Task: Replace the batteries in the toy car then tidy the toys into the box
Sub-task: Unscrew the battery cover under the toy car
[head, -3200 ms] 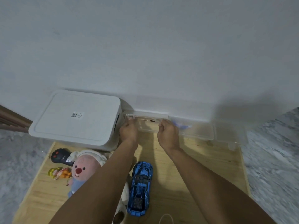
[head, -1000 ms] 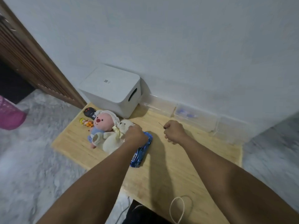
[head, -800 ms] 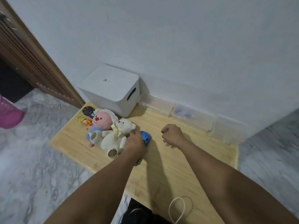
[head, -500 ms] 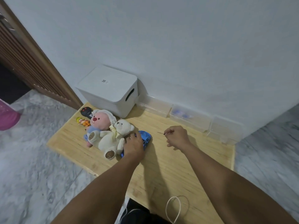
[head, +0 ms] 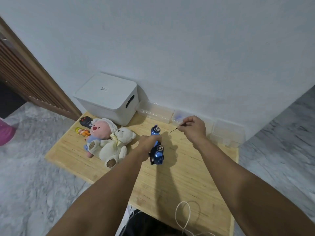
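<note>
Nearest, at frame centre: left hand in a closed grip round the blue toy car, tipped on its side, wheels rightward, above the wooden desk. Further, right of centre: right hand pinching a thin screwdriver. Leftward, plush toys; behind, lidded white box against the wall.

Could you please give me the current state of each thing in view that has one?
Toy car: tipped on its side, wheels showing, gripped by left hand.
Small screwdriver: pinched in right hand.
White box: lid on.
Clear containers: closed, by wall.
Plush toys: lying on board.
</note>
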A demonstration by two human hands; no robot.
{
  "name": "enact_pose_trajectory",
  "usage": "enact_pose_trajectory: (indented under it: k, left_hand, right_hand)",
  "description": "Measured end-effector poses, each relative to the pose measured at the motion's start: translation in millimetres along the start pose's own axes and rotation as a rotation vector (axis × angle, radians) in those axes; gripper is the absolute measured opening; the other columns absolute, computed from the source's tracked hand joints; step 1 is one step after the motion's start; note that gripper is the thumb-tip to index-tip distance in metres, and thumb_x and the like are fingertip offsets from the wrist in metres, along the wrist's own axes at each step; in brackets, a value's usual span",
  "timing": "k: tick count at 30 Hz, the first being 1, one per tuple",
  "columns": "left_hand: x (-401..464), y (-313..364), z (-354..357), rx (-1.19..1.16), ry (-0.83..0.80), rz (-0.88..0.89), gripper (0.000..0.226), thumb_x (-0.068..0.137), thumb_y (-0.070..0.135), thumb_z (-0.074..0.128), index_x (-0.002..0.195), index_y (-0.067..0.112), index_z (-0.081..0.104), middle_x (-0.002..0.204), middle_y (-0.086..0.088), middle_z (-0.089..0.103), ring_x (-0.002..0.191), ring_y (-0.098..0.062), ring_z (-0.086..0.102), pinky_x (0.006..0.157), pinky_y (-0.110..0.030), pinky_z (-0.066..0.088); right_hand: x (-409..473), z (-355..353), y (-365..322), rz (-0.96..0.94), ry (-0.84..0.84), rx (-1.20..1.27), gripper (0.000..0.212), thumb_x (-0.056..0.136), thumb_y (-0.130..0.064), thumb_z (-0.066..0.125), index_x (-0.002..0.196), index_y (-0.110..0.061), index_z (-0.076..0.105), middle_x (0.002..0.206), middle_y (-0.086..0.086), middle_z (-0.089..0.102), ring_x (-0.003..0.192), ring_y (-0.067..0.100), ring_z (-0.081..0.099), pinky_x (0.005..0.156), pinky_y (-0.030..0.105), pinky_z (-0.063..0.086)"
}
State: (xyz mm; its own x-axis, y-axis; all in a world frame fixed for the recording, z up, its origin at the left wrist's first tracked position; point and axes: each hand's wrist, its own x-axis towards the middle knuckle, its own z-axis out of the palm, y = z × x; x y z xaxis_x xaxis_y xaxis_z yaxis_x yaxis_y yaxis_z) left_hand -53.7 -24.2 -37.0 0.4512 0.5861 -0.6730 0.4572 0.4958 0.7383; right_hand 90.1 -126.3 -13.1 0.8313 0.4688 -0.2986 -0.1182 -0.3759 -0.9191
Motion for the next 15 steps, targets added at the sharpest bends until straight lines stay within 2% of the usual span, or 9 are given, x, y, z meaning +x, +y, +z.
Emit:
enact_pose_trajectory:
  k: [3, 5, 7, 9, 12, 13, 15]
  left_hand:
    - [-7, 8, 0, -0.274, -0.149, -0.058, 0.043, 0.072, 0.02, 0.055, 0.11, 0.001, 0.06, 0.099, -0.017, 0.062, 0.085, -0.033, 0.059, 0.08, -0.039, 0.05]
    - [-8, 10, -1, -0.416, -0.239, -0.039, 0.043, 0.071, 0.02, 0.052, 0.11, 0.003, 0.061, 0.103, -0.016, 0.062, 0.087, -0.032, 0.057, 0.087, -0.041, 0.046]
    - [-8, 12, -1, -0.498, -0.291, -0.025, 0.051, 0.065, 0.02, 0.052, 0.113, 0.005, 0.061, 0.109, -0.015, 0.061, 0.088, -0.033, 0.057, 0.088, -0.043, 0.047]
    - [-7, 13, 1, -0.513, -0.282, -0.03, 0.06, 0.06, 0.02, 0.053, 0.116, 0.002, 0.06, 0.111, -0.019, 0.059, 0.094, -0.037, 0.056, 0.093, -0.048, 0.046]
    - [-2, 15, 4, -0.498, -0.264, -0.058, 0.076, 0.049, 0.019, 0.06, 0.123, 0.001, 0.056, 0.115, -0.019, 0.053, 0.102, -0.039, 0.05, 0.105, -0.054, 0.035]
    - [-2, 17, 7, -0.479, -0.279, -0.069, 0.076, 0.052, 0.02, 0.061, 0.125, -0.001, 0.056, 0.114, -0.019, 0.053, 0.102, -0.04, 0.05, 0.105, -0.054, 0.034]
    - [-6, 21, 16, -0.439, -0.289, -0.049, 0.054, 0.07, 0.021, 0.058, 0.12, -0.001, 0.059, 0.109, -0.021, 0.061, 0.101, -0.041, 0.055, 0.106, -0.057, 0.037]
  right_hand:
    - [0, -6, -6, 0.008, 0.001, 0.076, 0.031, 0.07, -0.005, 0.082, 0.082, -0.019, 0.056, 0.087, 0.007, 0.071, 0.081, 0.02, 0.068, 0.074, 0.039, 0.057]
    - [-2, -10, -11, 0.009, -0.001, 0.144, 0.03, 0.071, -0.004, 0.081, 0.082, -0.016, 0.056, 0.086, 0.009, 0.07, 0.078, 0.02, 0.068, 0.072, 0.037, 0.059]
    - [-5, -13, -16, 0.001, -0.01, 0.208, 0.027, 0.073, 0.001, 0.076, 0.082, -0.013, 0.055, 0.088, 0.016, 0.07, 0.074, 0.023, 0.068, 0.07, 0.036, 0.06]
    - [-8, -15, -23, -0.016, -0.019, 0.256, 0.023, 0.076, 0.003, 0.072, 0.083, -0.01, 0.055, 0.085, 0.019, 0.069, 0.07, 0.025, 0.069, 0.069, 0.036, 0.061]
    - [-10, -16, -30, -0.045, -0.012, 0.259, 0.019, 0.079, 0.002, 0.07, 0.085, -0.01, 0.056, 0.084, 0.02, 0.069, 0.069, 0.025, 0.071, 0.068, 0.037, 0.061]
    - [-10, -16, -32, -0.058, -0.009, 0.247, 0.019, 0.079, 0.002, 0.069, 0.086, -0.011, 0.057, 0.085, 0.021, 0.07, 0.07, 0.025, 0.072, 0.067, 0.036, 0.062]
    - [-10, -17, -36, -0.096, -0.005, 0.211, 0.019, 0.079, 0.002, 0.069, 0.086, -0.012, 0.057, 0.085, 0.021, 0.07, 0.072, 0.025, 0.073, 0.065, 0.035, 0.062]
